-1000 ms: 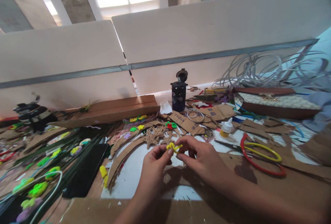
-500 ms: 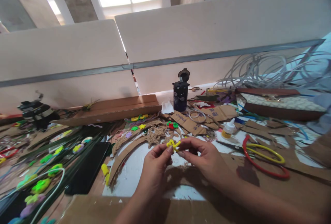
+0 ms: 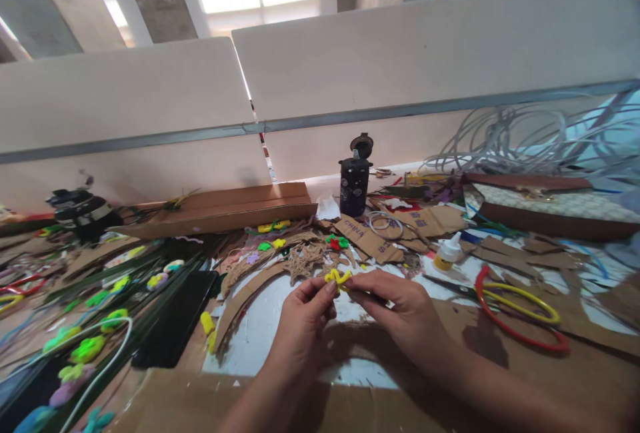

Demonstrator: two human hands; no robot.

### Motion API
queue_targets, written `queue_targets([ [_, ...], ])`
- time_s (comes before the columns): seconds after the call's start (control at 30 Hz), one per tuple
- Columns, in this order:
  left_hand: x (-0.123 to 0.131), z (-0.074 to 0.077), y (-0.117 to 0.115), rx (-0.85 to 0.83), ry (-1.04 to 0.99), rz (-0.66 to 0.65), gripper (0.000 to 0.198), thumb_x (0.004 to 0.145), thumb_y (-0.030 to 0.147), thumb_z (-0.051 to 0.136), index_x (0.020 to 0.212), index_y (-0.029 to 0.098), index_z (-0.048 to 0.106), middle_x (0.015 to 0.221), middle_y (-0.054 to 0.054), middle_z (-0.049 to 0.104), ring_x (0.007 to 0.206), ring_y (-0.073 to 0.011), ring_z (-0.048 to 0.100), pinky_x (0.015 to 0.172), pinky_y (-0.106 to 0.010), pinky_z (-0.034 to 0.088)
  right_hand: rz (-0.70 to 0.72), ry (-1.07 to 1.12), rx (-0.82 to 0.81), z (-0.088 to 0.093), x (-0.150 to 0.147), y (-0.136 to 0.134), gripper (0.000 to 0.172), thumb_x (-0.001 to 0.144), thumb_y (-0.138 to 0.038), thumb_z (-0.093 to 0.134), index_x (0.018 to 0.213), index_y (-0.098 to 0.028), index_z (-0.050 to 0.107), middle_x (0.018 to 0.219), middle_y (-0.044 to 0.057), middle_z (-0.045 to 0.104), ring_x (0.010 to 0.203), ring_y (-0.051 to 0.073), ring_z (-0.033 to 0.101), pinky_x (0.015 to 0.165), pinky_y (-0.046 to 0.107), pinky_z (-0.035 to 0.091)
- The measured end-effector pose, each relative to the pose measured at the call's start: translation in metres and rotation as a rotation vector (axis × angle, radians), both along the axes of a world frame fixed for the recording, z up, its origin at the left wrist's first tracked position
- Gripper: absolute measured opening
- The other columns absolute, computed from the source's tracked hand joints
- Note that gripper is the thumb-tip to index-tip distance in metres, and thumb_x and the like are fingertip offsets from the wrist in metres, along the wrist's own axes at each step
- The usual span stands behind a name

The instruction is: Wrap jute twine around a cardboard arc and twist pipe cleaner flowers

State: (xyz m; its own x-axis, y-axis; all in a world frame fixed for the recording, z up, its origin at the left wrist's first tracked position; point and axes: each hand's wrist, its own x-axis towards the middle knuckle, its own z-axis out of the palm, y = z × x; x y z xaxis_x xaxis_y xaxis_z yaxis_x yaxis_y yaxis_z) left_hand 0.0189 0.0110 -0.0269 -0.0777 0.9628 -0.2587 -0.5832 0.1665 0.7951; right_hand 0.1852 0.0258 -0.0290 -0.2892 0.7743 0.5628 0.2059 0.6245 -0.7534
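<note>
A small looped yellow piece, fuzzy like pipe cleaner, is pinched between my two hands at the centre. My left hand grips its left side with thumb and forefinger. On its right side, my right hand has thumb and fingers closed on it. Just behind the hands lie a twine-wrapped star and a curved cardboard strip. A red and green piece rests beyond them.
Scissors with red and yellow handles and a glue bottle lie to the right. A dark open-lidded bottle stands behind. Left are a black phone and colourful fuzzy flowers. A handbag sits back right.
The whole scene has shifted slightly to the right in view. Both hands keep their hold on the yellow piece, with the right fingers slightly closer together.
</note>
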Motion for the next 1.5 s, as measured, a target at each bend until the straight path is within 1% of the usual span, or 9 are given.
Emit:
queue_targets([
  [0.13,0.0009,0.0024,0.0001,0.007,-0.005,0.002,0.043,0.044,0.033,0.099,0.072,0.012,0.073,0.061,0.001,0.061,0.05,-0.0044,0.045,0.047,-0.016,0.033,-0.058,-0.196,0.336,-0.0043,0.0046,0.0002,0.026,0.097,-0.014,0.058,0.118,-0.025,0.07,0.105,0.004,0.076,0.092,0.018,0.07,0.082,0.031,0.053],
  [0.2,0.0017,0.0043,-0.0002,-0.001,-0.011,0.005,0.046,0.04,0.033,0.099,0.071,0.012,0.073,0.06,0.002,0.061,0.049,-0.0043,0.045,0.047,-0.016,0.032,-0.11,-0.286,0.476,-0.004,0.0055,0.0005,0.026,0.099,-0.013,0.055,0.12,-0.022,0.068,0.107,0.006,0.076,0.091,0.019,0.07,0.078,0.032,0.051],
  [0.3,0.0024,0.0059,-0.0009,-0.017,-0.008,0.013,0.048,0.038,0.034,0.1,0.071,0.012,0.073,0.061,0.001,0.062,0.049,-0.0043,0.045,0.048,-0.016,0.033,-0.151,-0.37,0.615,-0.0021,0.0056,0.0012,0.024,0.099,-0.011,0.053,0.118,-0.018,0.066,0.106,0.008,0.076,0.089,0.02,0.07,0.074,0.033,0.048],
  [0.43,0.0026,0.0048,-0.0021,-0.022,0.016,0.024,0.048,0.038,0.036,0.099,0.071,0.012,0.073,0.06,0.001,0.062,0.049,-0.0047,0.046,0.048,-0.016,0.034,-0.152,-0.433,0.713,-0.0012,0.0055,0.0023,0.024,0.099,-0.009,0.051,0.12,-0.013,0.063,0.105,0.009,0.075,0.088,0.02,0.07,0.074,0.033,0.046],
  [0.87,0.0019,0.0064,-0.0034,-0.033,-0.016,0.009,0.047,0.039,0.034,0.099,0.07,0.013,0.071,0.059,0.002,0.061,0.047,-0.004,0.043,0.047,-0.017,0.03,-0.163,-0.442,0.731,-0.0028,0.0062,0.0016,0.025,0.101,-0.011,0.048,0.121,-0.012,0.062,0.1,0.008,0.075,0.087,0.019,0.068,0.076,0.034,0.046],
  [1.13,0.0007,0.0024,-0.0029,-0.026,-0.012,-0.007,0.043,0.04,0.032,0.099,0.069,0.015,0.073,0.059,0.002,0.06,0.049,-0.0051,0.045,0.048,-0.017,0.033,-0.146,-0.526,0.746,-0.0007,0.0087,0.0009,0.025,0.099,-0.018,0.049,0.119,-0.014,0.063,0.099,0.009,0.075,0.081,0.021,0.068,0.07,0.035,0.045],
  [1.27,-0.0003,-0.0016,-0.0032,-0.029,0.008,-0.026,0.04,0.045,0.032,0.098,0.073,0.016,0.074,0.061,0.001,0.06,0.051,-0.0075,0.046,0.051,-0.02,0.036,-0.123,-0.525,0.735,-0.002,0.0096,0.0008,0.026,0.096,-0.021,0.05,0.118,-0.014,0.063,0.099,0.011,0.075,0.081,0.023,0.068,0.069,0.035,0.045],
  [1.37,-0.001,-0.0021,-0.0037,-0.005,0.083,-0.02,0.033,0.052,0.031,0.094,0.074,0.015,0.075,0.061,0.001,0.059,0.052,-0.0086,0.044,0.051,-0.021,0.035,-0.093,-0.54,0.693,-0.0018,0.0098,-0.0003,0.027,0.095,-0.023,0.051,0.118,-0.013,0.063,0.098,0.011,0.074,0.082,0.024,0.068,0.07,0.037,0.046],
  [1.5,-0.0014,-0.0015,-0.0032,0.039,0.154,0.018,0.028,0.056,0.028,0.091,0.074,0.015,0.074,0.063,0.0,0.059,0.055,-0.0102,0.045,0.053,-0.023,0.037,-0.094,-0.51,0.629,-0.0011,0.0079,-0.0005,0.025,0.098,-0.017,0.048,0.117,-0.017,0.064,0.096,0.009,0.075,0.081,0.023,0.068,0.071,0.036,0.046],
])
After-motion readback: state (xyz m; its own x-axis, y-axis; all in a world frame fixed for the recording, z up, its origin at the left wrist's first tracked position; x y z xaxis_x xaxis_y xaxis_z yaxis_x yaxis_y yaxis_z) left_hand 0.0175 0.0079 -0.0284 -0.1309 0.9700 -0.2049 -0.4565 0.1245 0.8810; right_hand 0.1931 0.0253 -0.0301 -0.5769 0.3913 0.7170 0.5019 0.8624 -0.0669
